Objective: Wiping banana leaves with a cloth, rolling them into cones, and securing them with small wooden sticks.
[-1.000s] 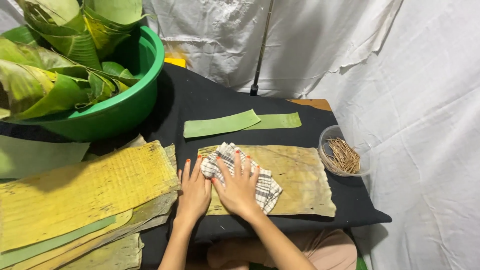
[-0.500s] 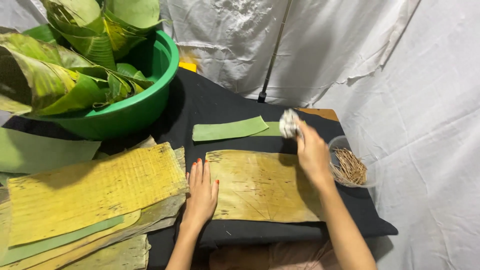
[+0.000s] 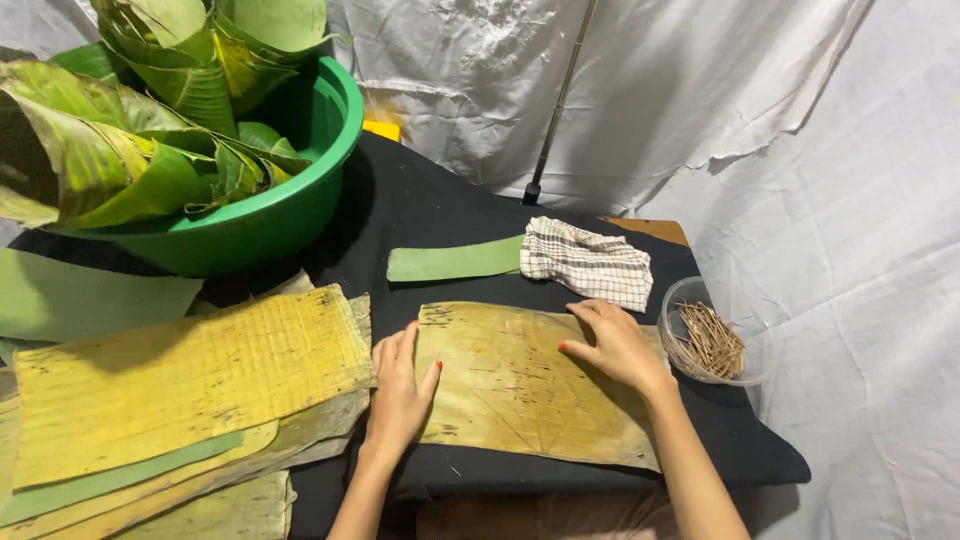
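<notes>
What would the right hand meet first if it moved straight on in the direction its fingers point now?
The right hand lies flat on the yellowed leaf, fingers pointing up-left. Going on, it would probably reach the checked cloth first, or the green leaf strip beside it.

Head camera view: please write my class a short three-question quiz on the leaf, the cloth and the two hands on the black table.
1. True or false: the checked cloth lies under the right hand.
2. Which thing is nearest the right hand? A) the green basin B) the clear bowl of small sticks C) the stack of leaves
3. What do both hands rest on?

Key
1. False: the cloth lies apart from it, at the far side of the table, on the end of a green leaf strip.
2. B
3. The yellow-green leaf spread flat; the left hand lies at its left edge.
</notes>
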